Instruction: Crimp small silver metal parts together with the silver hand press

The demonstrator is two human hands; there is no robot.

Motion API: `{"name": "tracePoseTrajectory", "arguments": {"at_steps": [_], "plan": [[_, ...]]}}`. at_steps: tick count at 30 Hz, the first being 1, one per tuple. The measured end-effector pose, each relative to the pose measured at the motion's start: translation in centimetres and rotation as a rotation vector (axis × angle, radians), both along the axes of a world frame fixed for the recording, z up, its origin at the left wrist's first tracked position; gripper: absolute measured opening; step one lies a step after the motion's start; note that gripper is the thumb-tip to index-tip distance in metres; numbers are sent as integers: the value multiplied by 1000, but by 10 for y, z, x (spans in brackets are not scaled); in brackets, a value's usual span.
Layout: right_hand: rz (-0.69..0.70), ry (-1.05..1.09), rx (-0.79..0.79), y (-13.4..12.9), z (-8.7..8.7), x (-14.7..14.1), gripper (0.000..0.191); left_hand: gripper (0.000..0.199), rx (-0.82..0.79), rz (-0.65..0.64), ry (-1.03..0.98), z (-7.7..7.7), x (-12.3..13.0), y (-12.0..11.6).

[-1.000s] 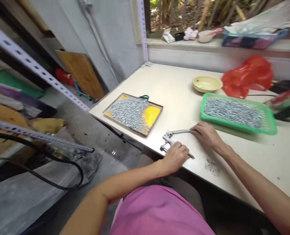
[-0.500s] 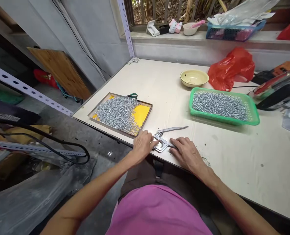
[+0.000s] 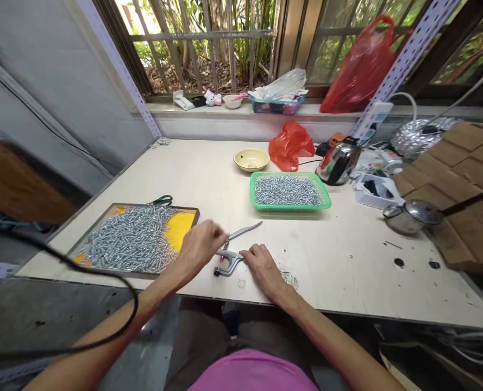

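Observation:
My left hand is raised just left of the metal clamp-like pliers, its fingers bent and a little blurred; whether anything is in them cannot be made out. My right hand rests on the table with its fingers closed on the right end of the pliers. The pliers lie on the table near the front edge, their long upper handle pointing up and right. To the left, a shallow tray with a yellow bottom holds a heap of small silvery metal pieces. Behind my right hand stands a green basket full of similar pieces.
Green-handled scissors lie behind the tray. Farther back are a cream bowl and a red plastic bag. At the right stand a kettle, a white box, a glass pot and brown cardboard.
The view has swung up and to the right. My left hand has come off the pliers' left end and risen beside them. My right hand still holds the right end.

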State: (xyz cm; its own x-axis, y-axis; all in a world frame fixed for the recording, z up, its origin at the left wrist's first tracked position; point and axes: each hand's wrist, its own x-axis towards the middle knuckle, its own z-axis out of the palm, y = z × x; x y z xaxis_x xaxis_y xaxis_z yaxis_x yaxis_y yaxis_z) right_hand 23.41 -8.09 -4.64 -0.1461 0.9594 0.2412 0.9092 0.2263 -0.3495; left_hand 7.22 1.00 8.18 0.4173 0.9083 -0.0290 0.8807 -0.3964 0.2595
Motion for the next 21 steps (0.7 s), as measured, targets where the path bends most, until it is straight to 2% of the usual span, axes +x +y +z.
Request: {"name": "tracePoseTrajectory", "arguments": {"at_steps": [2,3,5,7,9,11,14,15,17,21], "plan": [[20,18,16,-3,-1,0,28,22,172,-75,-224,20,32,8],[30,29,24,-5,-2,1,29,22,228,-100,-307,24,46,11],[46,40,35,-8,-5,2,30,31,267,-167,-351,19,62,14],[55,30,44,-9,-8,3,31,30,249,-173,-276,-2,57,14],[68,13,59,-10,-12,4,31,24,220,-112,-153,-26,30,12],[80,5,75,-12,-15,5,32,23,209,48,-21,-43,-11,12],[87,-1,89,-14,-19,6,33,29,175,281,174,-52,-77,20],[87,-3,88,-14,-19,6,33,29,162,283,227,-52,-95,24],[85,0,87,-14,-20,6,33,30,133,175,305,-53,-123,32],[92,20,86,-13,-22,6,34,27,72,-101,350,-57,-148,47]]}}
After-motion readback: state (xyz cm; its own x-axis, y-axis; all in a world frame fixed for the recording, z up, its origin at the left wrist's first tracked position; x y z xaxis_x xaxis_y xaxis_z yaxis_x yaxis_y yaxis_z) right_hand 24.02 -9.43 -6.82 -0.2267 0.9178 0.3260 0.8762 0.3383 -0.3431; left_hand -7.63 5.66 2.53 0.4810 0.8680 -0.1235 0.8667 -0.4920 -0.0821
